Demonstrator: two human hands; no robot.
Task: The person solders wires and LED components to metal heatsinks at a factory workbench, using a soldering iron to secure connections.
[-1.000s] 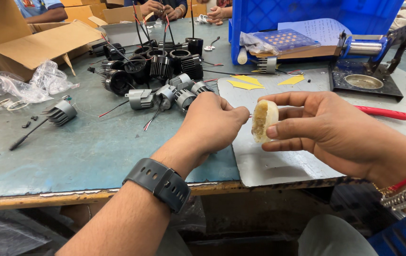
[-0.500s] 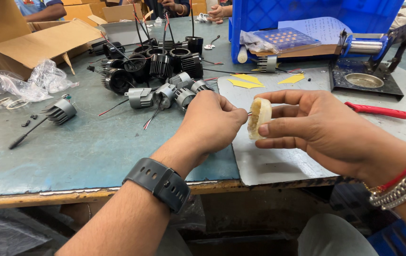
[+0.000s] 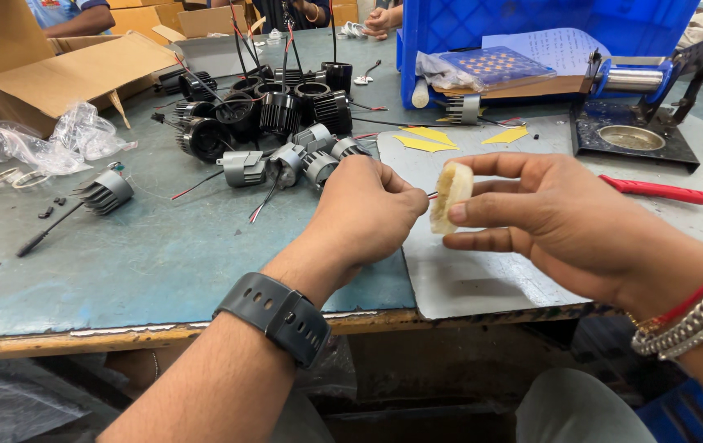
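Observation:
My right hand pinches a small pale cream disc-shaped part on edge between thumb and fingers, above a grey sheet. My left hand is closed just left of the disc, fingertips pinched on thin wires that run to it; little of the wires shows. A dark watch is on my left wrist, and bangles and a red thread on the right. Both hands hover above the table's front edge.
A heap of black and silver finned lamp housings with wires lies behind my left hand. Further off: one loose housing, plastic bags, cardboard boxes, a blue crate, a blue-handled press tool, red-handled pliers. Other people's hands at the far edge.
Both hands stay together with the disc. The disc has been turned more edge-on, and my left fingers have shifted slightly at its left side.

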